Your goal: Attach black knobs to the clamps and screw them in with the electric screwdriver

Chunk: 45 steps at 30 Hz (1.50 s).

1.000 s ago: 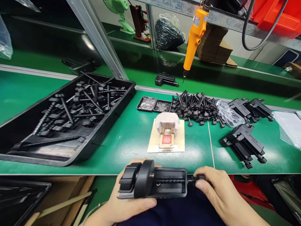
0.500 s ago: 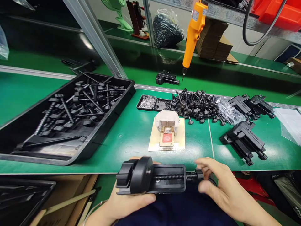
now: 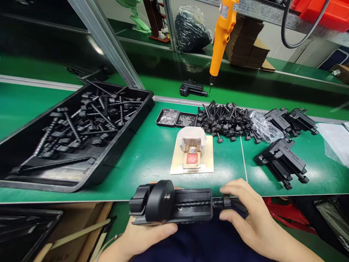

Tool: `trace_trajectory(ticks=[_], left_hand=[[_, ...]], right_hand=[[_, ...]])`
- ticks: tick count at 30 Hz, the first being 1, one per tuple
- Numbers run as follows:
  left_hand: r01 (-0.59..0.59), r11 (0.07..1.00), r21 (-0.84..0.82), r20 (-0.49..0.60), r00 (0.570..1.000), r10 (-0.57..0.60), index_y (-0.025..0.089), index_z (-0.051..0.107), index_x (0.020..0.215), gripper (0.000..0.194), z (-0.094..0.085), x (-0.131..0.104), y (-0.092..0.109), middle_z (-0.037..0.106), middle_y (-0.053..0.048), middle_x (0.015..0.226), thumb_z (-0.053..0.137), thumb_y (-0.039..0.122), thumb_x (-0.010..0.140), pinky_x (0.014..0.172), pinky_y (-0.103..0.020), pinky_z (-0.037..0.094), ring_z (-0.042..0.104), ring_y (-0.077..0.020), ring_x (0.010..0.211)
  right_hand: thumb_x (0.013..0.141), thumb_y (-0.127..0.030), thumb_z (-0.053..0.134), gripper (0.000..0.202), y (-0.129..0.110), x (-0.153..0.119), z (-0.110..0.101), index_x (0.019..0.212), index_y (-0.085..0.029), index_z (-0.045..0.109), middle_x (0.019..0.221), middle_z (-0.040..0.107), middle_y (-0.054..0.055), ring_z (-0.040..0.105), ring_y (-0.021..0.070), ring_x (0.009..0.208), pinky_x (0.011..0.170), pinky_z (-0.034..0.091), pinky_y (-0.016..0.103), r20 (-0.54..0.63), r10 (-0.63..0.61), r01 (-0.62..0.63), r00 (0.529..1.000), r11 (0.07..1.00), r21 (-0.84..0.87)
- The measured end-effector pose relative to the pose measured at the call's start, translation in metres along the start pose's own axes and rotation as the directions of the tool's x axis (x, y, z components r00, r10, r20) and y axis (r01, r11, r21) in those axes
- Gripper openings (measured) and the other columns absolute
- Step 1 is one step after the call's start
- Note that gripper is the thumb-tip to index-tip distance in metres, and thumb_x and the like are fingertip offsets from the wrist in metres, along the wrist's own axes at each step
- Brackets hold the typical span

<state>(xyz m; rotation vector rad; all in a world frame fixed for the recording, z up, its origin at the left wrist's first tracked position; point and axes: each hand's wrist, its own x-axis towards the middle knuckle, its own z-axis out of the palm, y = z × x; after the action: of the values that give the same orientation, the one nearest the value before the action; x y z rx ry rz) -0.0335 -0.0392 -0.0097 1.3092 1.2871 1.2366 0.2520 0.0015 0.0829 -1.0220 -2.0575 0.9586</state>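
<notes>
A black plastic clamp mount (image 3: 192,205) with a round disc and a threaded spindle lies across my left hand (image 3: 149,233). That hand grips it from below, thumb along the near side and fingers mostly hidden behind. At the spindle's right end is a small dark knob (image 3: 226,201). My right hand (image 3: 249,211) is curled round this knob, forefinger above and thumb below; whether every fingertip touches is unclear. Just beyond the clamp, a pale fixture with a red pad (image 3: 192,158) rests on a board on the green bench.
A black tray (image 3: 109,165) of threaded spindles stands left. Behind the fixture are a spindle pile (image 3: 226,120) and a small box of screws (image 3: 167,117). Clamps marked BOSCH (image 3: 283,160) lie right. An orange electric screwdriver (image 3: 220,40) hangs above the bench.
The clamp has shifted slightly left in my left hand's grip. My right hand has moved slightly left and its fingers have shifted round the knob. The whole view has also shifted a little.
</notes>
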Motion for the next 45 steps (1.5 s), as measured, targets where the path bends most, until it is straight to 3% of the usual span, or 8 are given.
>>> trace_trajectory(ticks=[3,6,10,20,23,27,31,45], left_hand=[[0.028,0.999,-0.024,0.014,1.000,-0.027,0.024,0.069,0.111,0.061,-0.002,-0.004,-0.007,0.073,-0.012,0.107,0.084,0.045,0.055,0.080,-0.047,0.063,0.070,-0.0383,0.094],[0.029,0.998,-0.050,0.019,0.999,-0.028,0.025,0.068,0.112,0.060,-0.002,-0.007,-0.010,0.073,-0.011,0.107,0.083,0.043,0.057,0.079,-0.046,0.063,0.070,-0.0376,0.093],[0.044,0.999,-0.028,0.057,0.997,-0.043,0.023,0.070,0.108,0.059,0.000,-0.004,-0.001,0.074,-0.012,0.103,0.084,0.042,0.055,0.079,-0.044,0.063,0.069,-0.0381,0.094],[-0.030,1.000,-0.007,0.034,0.999,0.030,0.025,0.071,0.107,0.056,0.003,0.003,0.013,0.075,-0.010,0.098,0.086,0.040,0.055,0.075,-0.041,0.064,0.071,-0.0341,0.086],[0.040,0.999,-0.010,0.016,0.999,-0.040,0.024,0.071,0.103,0.056,0.004,0.001,0.012,0.075,-0.011,0.095,0.086,0.044,0.053,0.076,-0.044,0.063,0.071,-0.0359,0.087],[-0.020,1.000,0.012,-0.015,1.000,0.021,0.024,0.072,0.099,0.053,0.006,0.005,0.022,0.075,-0.010,0.092,0.087,0.042,0.052,0.075,-0.043,0.063,0.071,-0.0346,0.084],[-0.025,0.999,-0.022,0.023,0.999,0.025,0.025,0.072,0.098,0.046,0.010,0.011,0.033,0.075,-0.008,0.089,0.087,0.034,0.054,0.069,-0.041,0.065,0.073,-0.0334,0.079],[-0.116,0.993,0.004,-0.023,0.993,0.116,0.028,0.071,0.103,0.051,0.010,0.009,0.030,0.075,-0.005,0.092,0.089,0.036,0.056,0.073,-0.034,0.064,0.074,-0.0299,0.081]], right_hand=[[0.100,-0.048,0.054,0.031,-0.001,0.001,0.000,0.111,-0.019,0.059,0.094,0.064,0.007,0.059,0.0220,0.083,0.073,0.051,0.034,0.091,0.074,-0.072,0.993,0.997,-0.029],[0.106,-0.033,0.044,0.022,-0.002,0.002,0.001,0.100,-0.019,0.060,0.085,0.061,0.005,0.056,0.0204,0.078,0.068,0.049,0.032,0.069,-0.011,0.011,0.998,1.000,0.012],[0.099,-0.042,0.059,0.025,-0.003,0.003,0.003,0.114,-0.021,0.057,0.103,0.064,0.007,0.059,0.0229,0.094,0.082,0.051,0.035,0.019,0.014,-0.015,1.000,0.998,0.058],[0.098,-0.055,0.054,0.037,-0.002,0.001,0.005,0.112,-0.021,0.059,0.101,0.062,0.007,0.057,0.0231,0.093,0.081,0.049,0.036,0.089,0.098,-0.105,0.991,0.991,0.078],[0.105,-0.039,0.045,0.023,-0.002,0.001,0.007,0.108,-0.021,0.059,0.096,0.061,0.006,0.057,0.0213,0.090,0.078,0.049,0.035,0.072,0.045,-0.052,0.996,0.994,0.100],[0.097,-0.050,0.058,0.033,-0.002,0.001,0.009,0.116,-0.023,0.057,0.107,0.062,0.007,0.057,0.0234,0.099,0.086,0.050,0.038,0.044,0.053,-0.056,0.998,0.995,0.087],[0.103,-0.034,0.050,0.015,-0.002,0.001,0.010,0.111,-0.022,0.056,0.101,0.060,0.006,0.057,0.0212,0.094,0.082,0.050,0.035,0.024,0.015,-0.017,1.000,0.995,0.094],[0.102,-0.031,0.052,0.012,-0.001,0.001,0.012,0.109,-0.022,0.055,0.100,0.059,0.007,0.056,0.0229,0.095,0.083,0.050,0.037,0.027,0.029,-0.031,0.999,0.995,0.099]])
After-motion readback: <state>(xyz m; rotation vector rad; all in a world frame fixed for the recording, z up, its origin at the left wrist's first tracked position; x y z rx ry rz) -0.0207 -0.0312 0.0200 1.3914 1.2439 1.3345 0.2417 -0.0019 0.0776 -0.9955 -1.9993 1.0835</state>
